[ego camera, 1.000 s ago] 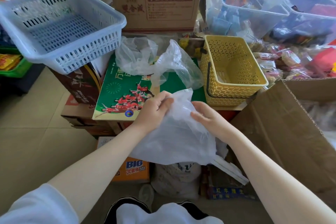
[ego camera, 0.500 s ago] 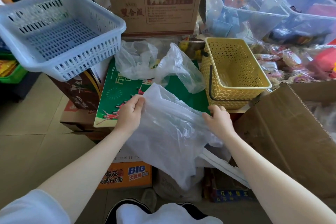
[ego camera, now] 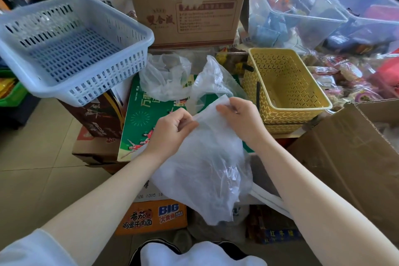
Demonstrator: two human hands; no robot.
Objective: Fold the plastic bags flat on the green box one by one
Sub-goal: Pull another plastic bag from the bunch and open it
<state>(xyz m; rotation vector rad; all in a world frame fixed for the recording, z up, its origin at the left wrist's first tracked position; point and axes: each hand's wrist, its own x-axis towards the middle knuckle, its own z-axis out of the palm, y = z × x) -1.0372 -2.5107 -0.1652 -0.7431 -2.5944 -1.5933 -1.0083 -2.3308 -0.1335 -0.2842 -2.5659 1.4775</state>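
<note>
item: plastic bag (ego camera: 207,170), clear, hanging slack in front of me over the near edge of the green box (ego camera: 138,121). my left hand (ego camera: 170,129) and right hand (ego camera: 241,119) each keep a pinching grip on its top edge. step, as i judge it: straightening the bag before folding. next move calls for laying it flat on the box lid and creasing it. beyond: two crumpled bags (ego camera: 166,80) waiting on the box. beside them: yellow basket (ego camera: 285,90), blue basket (ego camera: 71,47). farther: cardboard box (ego camera: 190,6), clear bins (ego camera: 293,6). tiled floor (ego camera: 43,168), cluttered shop.
</note>
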